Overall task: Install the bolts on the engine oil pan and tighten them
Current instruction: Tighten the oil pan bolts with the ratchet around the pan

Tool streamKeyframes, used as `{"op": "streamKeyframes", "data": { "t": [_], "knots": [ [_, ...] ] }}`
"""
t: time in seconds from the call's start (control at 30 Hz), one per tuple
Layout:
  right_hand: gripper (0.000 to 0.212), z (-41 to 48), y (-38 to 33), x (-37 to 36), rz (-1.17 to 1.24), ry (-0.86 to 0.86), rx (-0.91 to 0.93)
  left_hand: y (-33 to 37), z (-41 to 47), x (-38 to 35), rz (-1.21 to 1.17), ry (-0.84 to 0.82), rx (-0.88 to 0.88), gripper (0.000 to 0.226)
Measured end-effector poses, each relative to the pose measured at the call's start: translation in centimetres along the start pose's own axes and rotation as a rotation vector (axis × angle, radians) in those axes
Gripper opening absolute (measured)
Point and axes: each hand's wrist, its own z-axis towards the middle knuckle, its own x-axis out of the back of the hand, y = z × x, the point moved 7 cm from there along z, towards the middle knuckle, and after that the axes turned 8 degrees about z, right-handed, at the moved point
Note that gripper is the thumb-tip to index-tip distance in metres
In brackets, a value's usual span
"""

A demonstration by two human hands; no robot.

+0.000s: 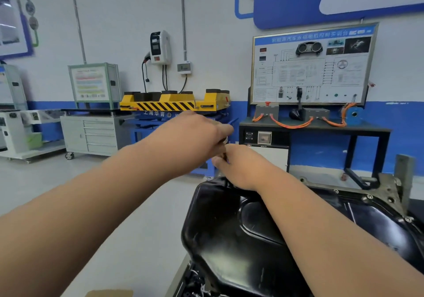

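Note:
The black oil pan [234, 234] fills the lower right, bottom side up on the engine. Bolts [369, 197] show along its right flange. My left hand [195, 136] reaches over the pan's far edge and grips a small metal tool [224, 141], mostly hidden by the fingers. My right hand [241, 165] sits just below it at the pan's far rim, fingers curled round the tool's lower part. What the tool sits on is hidden behind my hands.
A grey engine bracket [401, 182] rises at the right of the pan. Beyond stand a black bench [314, 126] with a training board, a yellow-black lift platform [169, 103] and a grey drawer cabinet [91, 133]. Light floor lies to the left.

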Motion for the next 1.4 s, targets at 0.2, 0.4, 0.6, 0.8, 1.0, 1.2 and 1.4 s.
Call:
{"op": "streamKeyframes", "data": {
  "t": [0.2, 0.4, 0.6, 0.8, 1.0, 1.2, 1.4],
  "knots": [
    [0.034, -0.2, -0.1, -0.1, 0.103, -0.003, -0.054, -0.8, -0.5, 0.6, -0.045, 0.046, -0.094, 0.043],
    [0.028, 0.1, -0.5, -0.7, -0.007, -0.012, -0.103, -1.3, 0.0, -0.7, -0.353, -0.101, 0.456, 0.041],
    [0.037, -0.2, 0.2, 0.0, 0.137, 0.054, -0.106, 0.1, 1.2, 0.8, -0.028, -0.187, 0.118, 0.031],
    [0.035, -0.5, 0.5, 0.0, 0.209, 0.04, -0.125, -0.6, 0.5, 0.6, -0.137, -0.172, 0.169, 0.041],
    [0.02, -0.8, 0.1, -0.1, 0.198, 0.05, -0.193, 0.4, 0.7, -0.2, -0.292, -0.224, 0.338, 0.032],
    [0.028, -0.6, -0.5, -0.4, 0.082, -0.027, -0.111, 2.2, 0.7, 0.3, 0.167, -0.214, -0.231, 0.046],
    [0.023, -0.3, 0.1, -1.2, 0.123, -0.021, -0.202, 0.3, 0.0, -0.8, -0.172, -0.324, 0.316, 0.049]
  ]
}}
